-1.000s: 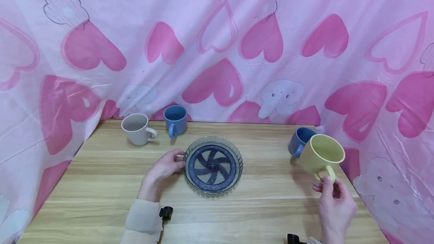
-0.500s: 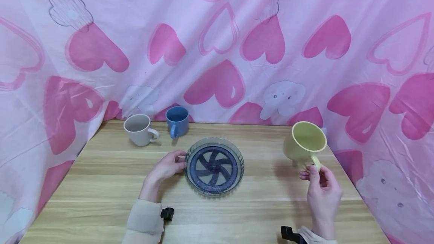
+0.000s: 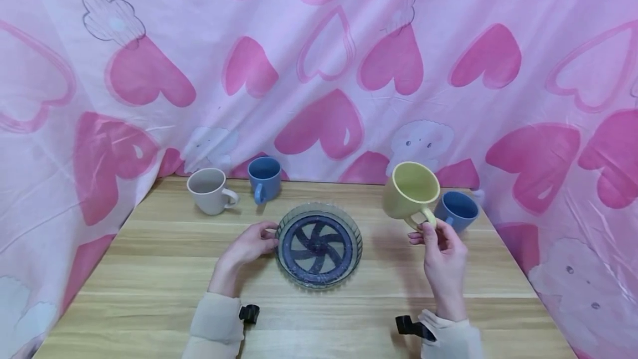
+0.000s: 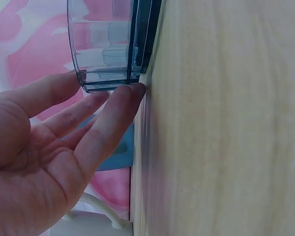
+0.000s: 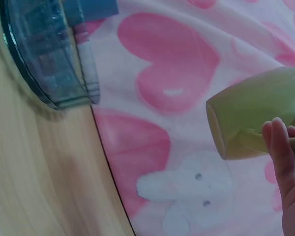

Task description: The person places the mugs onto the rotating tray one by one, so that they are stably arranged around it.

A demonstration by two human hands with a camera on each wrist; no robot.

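Note:
In the head view, a yellow mug hangs above the right side of the table, tilted with its mouth toward me. My right hand pinches it by the handle, and the right wrist view shows the mug side-on. A clear glass dish with a dark blue pinwheel base rests mid-table. My left hand is at its left side. In the left wrist view, relaxed fingers touch the outside of the glass wall, one tip low by the tabletop.
A grey-white mug and a blue mug stand at the back left. Another blue mug stands at the right, behind the yellow one. Pink heart-patterned cloth borders the wooden table at the back and sides.
My right hand has carried the yellow mug leftward and farther back, uncovering the right-hand blue mug. The left hand stays at the dish; the head view has shifted slightly.

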